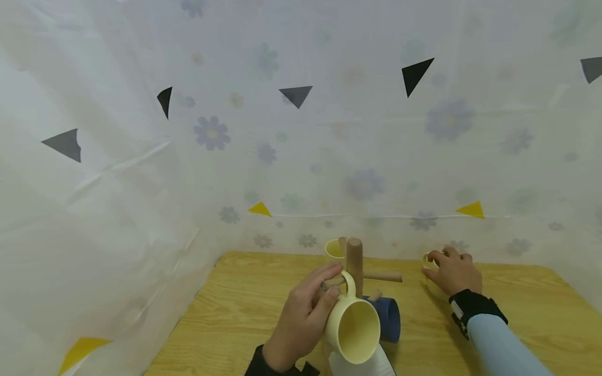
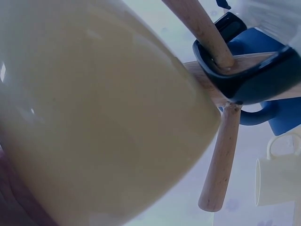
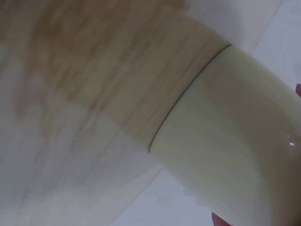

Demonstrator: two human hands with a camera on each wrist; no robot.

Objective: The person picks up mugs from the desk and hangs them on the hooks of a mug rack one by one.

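A wooden mug tree (image 1: 355,266) stands mid-table, with pegs (image 2: 220,165) sticking out sideways. My left hand (image 1: 329,282) grips a pale yellow mug (image 1: 352,326) by its side, mouth toward me, its handle (image 1: 349,284) up against the tree's post. That mug (image 2: 94,117) fills the left wrist view. A dark blue mug (image 1: 388,317) hangs from a peg by its handle (image 2: 235,70). My right hand (image 1: 447,261) curls over a cream mug (image 1: 429,261) standing on the table at the right; the same cream mug (image 3: 235,141) is close up in the right wrist view.
Another yellow mug (image 1: 335,249) shows behind the tree. Something white (image 1: 362,365) lies at the front edge under the held mug. The wooden table (image 1: 235,313) is walled by white flowered sheeting (image 1: 301,156) at the back and left.
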